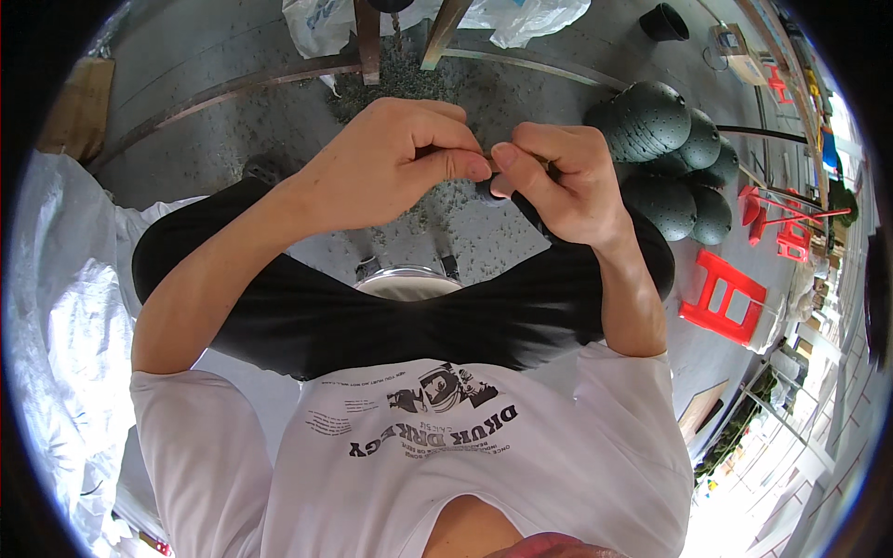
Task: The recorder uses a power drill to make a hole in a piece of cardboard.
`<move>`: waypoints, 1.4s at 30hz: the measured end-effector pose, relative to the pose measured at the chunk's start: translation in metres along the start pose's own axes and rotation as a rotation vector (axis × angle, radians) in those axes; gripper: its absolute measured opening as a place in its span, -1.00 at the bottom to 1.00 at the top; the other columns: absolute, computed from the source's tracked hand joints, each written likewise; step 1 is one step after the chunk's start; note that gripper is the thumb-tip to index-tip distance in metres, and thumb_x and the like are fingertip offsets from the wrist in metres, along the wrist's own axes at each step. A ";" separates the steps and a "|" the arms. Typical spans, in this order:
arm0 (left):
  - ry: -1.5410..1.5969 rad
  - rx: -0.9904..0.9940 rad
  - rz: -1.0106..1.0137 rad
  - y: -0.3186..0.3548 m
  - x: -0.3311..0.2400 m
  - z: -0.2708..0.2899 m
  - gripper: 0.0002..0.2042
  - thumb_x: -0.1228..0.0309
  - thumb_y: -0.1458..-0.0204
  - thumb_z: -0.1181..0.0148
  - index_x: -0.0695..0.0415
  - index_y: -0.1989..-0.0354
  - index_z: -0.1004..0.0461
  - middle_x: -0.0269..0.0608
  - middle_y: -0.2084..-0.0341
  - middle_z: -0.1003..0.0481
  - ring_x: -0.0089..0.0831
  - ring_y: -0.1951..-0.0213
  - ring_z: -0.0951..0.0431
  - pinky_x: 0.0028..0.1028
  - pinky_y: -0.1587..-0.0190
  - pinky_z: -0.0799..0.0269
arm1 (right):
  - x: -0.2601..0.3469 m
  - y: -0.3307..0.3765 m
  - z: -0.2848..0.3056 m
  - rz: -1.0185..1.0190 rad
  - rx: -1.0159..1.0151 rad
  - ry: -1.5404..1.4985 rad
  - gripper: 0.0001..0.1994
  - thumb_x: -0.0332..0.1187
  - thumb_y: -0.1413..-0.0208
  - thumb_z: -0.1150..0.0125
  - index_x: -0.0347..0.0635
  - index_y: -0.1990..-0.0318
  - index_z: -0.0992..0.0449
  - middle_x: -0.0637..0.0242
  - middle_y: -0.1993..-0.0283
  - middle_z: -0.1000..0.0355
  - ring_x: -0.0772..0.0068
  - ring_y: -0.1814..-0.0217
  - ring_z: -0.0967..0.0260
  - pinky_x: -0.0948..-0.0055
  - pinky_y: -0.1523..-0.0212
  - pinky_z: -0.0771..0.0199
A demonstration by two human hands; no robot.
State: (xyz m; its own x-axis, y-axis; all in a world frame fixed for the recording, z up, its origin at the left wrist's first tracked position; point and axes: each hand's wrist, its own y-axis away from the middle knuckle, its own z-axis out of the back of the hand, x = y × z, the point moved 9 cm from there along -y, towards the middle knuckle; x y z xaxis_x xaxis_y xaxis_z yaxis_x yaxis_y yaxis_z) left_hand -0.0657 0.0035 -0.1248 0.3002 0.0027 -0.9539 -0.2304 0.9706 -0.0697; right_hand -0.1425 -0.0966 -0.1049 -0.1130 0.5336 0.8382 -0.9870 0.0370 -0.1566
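Note:
My left hand (pixel 400 158) is held above my spread knees with its fingers curled in and thumb pressed against the index finger. Close beside it, my right hand (pixel 569 186) is closed in the same pinching way. The two thumbs and fingertips nearly meet. A thin, brownish sliver of something shows between them, too small to name. What lies inside the curled fingers is hidden. Below the right hand, something black and partly covered shows near my leg; I cannot tell what it is.
Dark green dimpled domes (pixel 651 121) are piled at the right, with a red stool (pixel 724 298) beyond them. Small green scraps (pixel 400 88) litter the grey floor by a wooden frame (pixel 260 84). A black bucket (pixel 663 22) stands far right; white plastic sheeting (pixel 74 251) lies left.

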 end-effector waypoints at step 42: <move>0.086 0.227 0.442 0.016 0.030 0.009 -0.76 0.25 -0.20 -0.25 0.13 0.10 -0.63 -0.37 0.42 -0.60 -0.68 0.51 -0.47 -0.60 0.71 -0.36 | -0.015 0.005 -0.014 -0.077 0.014 -0.427 -0.80 -0.42 -0.34 -0.07 -0.31 0.35 -0.44 0.48 0.52 -0.22 0.69 0.49 -0.06 0.54 0.49 -0.10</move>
State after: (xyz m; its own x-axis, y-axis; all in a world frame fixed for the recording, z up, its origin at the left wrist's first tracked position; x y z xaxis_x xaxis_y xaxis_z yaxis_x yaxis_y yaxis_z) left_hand -0.0523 0.0207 -0.1519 0.1402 0.4149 -0.8990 -0.1084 0.9090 0.4026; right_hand -0.1443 -0.0924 -0.1262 -0.0739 0.1319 0.9885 -0.9954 0.0502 -0.0811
